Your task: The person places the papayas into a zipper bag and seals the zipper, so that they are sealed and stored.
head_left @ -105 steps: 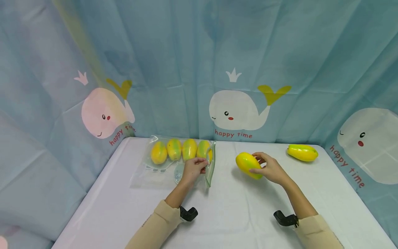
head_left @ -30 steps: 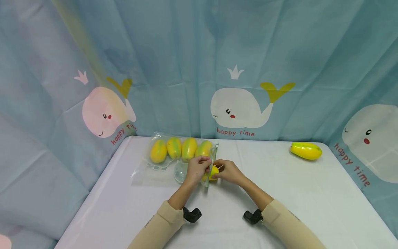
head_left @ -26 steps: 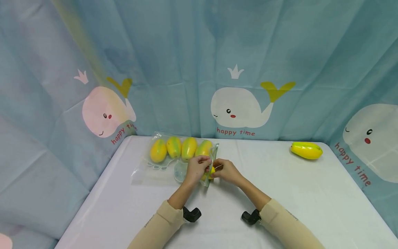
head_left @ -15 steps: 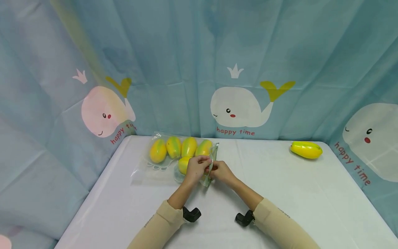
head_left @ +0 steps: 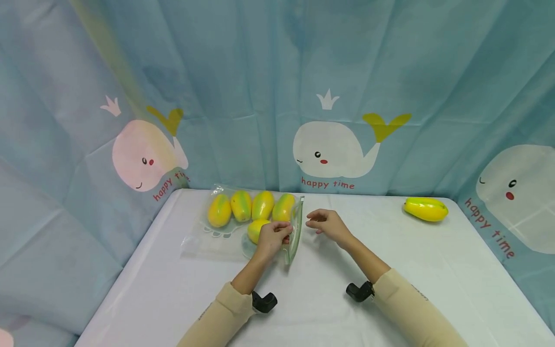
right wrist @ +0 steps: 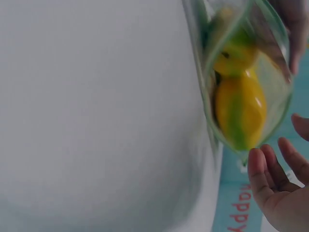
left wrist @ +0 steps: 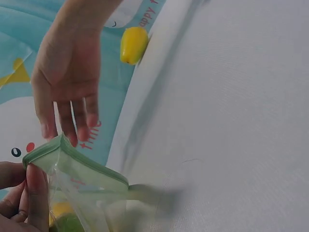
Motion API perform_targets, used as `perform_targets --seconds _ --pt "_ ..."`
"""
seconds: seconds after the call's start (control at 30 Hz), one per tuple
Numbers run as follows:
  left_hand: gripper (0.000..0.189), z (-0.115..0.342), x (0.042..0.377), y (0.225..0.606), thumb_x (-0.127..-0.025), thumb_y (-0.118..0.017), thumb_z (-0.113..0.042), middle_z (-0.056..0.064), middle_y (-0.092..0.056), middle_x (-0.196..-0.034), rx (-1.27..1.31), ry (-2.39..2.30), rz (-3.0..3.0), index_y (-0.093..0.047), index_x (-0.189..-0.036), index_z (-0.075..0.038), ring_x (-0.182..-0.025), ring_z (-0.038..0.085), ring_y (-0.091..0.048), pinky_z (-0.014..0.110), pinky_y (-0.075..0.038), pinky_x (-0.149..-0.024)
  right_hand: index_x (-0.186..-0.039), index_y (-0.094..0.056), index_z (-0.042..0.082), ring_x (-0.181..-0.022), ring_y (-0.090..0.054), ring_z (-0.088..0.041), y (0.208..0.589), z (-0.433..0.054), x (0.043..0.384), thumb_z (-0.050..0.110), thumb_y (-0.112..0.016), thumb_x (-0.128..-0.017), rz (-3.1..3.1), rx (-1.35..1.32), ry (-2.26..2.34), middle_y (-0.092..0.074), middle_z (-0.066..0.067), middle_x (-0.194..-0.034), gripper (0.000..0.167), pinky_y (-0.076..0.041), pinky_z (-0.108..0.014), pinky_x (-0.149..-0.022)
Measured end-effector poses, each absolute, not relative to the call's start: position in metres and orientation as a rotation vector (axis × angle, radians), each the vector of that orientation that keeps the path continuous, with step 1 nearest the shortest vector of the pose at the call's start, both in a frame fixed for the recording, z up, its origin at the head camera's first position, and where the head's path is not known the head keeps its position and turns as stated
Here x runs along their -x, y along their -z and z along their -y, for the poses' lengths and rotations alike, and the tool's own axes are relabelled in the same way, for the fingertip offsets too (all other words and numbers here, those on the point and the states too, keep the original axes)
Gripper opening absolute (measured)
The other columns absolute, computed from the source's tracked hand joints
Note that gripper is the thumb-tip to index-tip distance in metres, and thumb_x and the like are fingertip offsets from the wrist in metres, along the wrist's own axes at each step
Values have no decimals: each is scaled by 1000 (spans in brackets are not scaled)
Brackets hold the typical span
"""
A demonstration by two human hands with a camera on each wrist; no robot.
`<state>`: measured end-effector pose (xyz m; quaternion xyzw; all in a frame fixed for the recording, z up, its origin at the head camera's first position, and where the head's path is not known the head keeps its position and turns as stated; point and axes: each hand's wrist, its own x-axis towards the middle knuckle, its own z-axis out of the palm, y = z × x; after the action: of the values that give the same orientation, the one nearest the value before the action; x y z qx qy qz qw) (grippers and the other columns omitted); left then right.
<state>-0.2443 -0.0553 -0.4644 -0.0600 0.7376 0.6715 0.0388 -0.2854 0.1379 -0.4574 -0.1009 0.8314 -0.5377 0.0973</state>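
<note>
My left hand (head_left: 271, 239) pinches the upper layer of a clear zip bag (head_left: 197, 246) near its mouth, which stands open toward the right with a green zip strip (head_left: 298, 231). Inside the bag lie several yellow-green papayas. One papaya (head_left: 255, 230) sits nearer the front, partly hidden behind the left hand; in the right wrist view another papaya (right wrist: 239, 113) shows through the mouth. Just right of the bag, my right hand (head_left: 330, 226) hovers with loosely extended fingers, holding nothing. The left wrist view shows its palm and spread fingers above the green strip.
One more papaya (head_left: 426, 209) lies at the table's back right corner. The white-covered table (head_left: 329, 299) meets a blue curtain (head_left: 243, 96) printed with whales along its back edge. Black wrist cameras sit under both sleeves.
The right hand has carried a papaya from the right into the bag, released it there, and drawn back out to the right. The left hand has kept its hold on the bag.
</note>
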Motion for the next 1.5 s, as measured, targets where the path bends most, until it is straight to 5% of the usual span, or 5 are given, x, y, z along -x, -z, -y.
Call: perform_targets --seconds 0.43,1.5 --pt "25 54 246 463 -94 -64 -10 16 -70 -91 177 -2070 -2252 -67 -111 7 -61 7 -57 18 -55 -60 -115 -69 4 -99 -63 -32 422 -187 303 25 -66 -92 -2686 323 1319 -69 -14 -110 31 -53 -32 -78" --pt "22 59 252 462 -92 -67 -10 15 -71 -93 243 -2094 -2190 -69 -108 5 -65 11 -60 18 -55 -60 -127 -58 -7 -110 -52 -42 391 -286 322 19 -59 -96 -3029 285 835 -55 -31 -124 40 -51 -52 -88"
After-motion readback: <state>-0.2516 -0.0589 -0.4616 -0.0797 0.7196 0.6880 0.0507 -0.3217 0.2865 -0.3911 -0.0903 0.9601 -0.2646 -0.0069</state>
